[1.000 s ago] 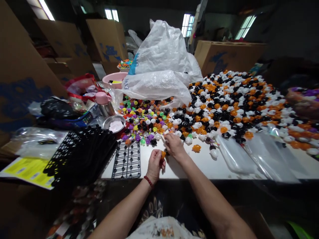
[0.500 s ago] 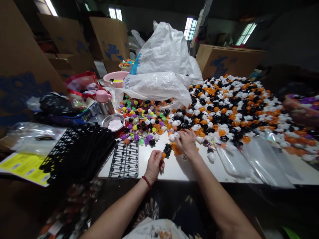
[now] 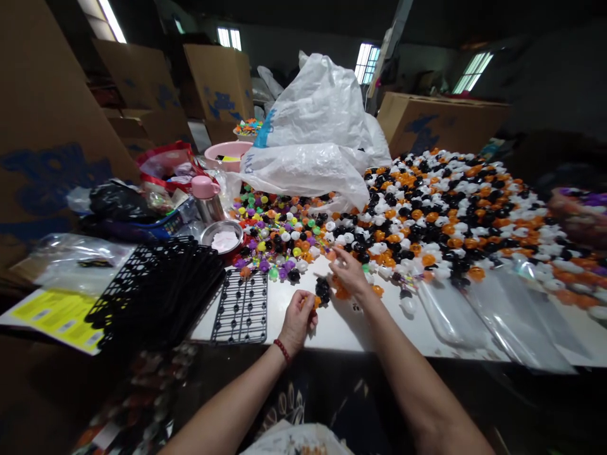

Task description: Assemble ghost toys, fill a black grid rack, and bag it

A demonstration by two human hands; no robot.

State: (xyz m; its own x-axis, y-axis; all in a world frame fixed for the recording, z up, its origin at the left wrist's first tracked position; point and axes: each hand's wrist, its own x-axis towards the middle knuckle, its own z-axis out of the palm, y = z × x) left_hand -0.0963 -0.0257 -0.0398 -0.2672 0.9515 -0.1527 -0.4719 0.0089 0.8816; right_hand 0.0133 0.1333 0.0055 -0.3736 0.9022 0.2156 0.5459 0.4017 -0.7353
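Note:
My left hand, with a red bead bracelet at the wrist, pinches a small orange piece near the table's front edge. A black piece lies just beyond its fingertips. My right hand reaches palm down to the near edge of the colourful small pieces; its fingers are bent, and what they hold, if anything, is too small to make out. Orange pieces lie partly beneath the right hand. To the right spreads a large heap of white, black and orange pieces.
A black grid tray lies left of my hands, beside stacked black trays. Behind are a metal bowl, a pink-lidded flask and a white sack. Clear plastic bags lie at the right front.
The view has shifted slightly, so the scene sits lower and further right. My right hand's fingers have moved a little left, toward the small coloured pieces. My left hand keeps its pinch on the orange piece.

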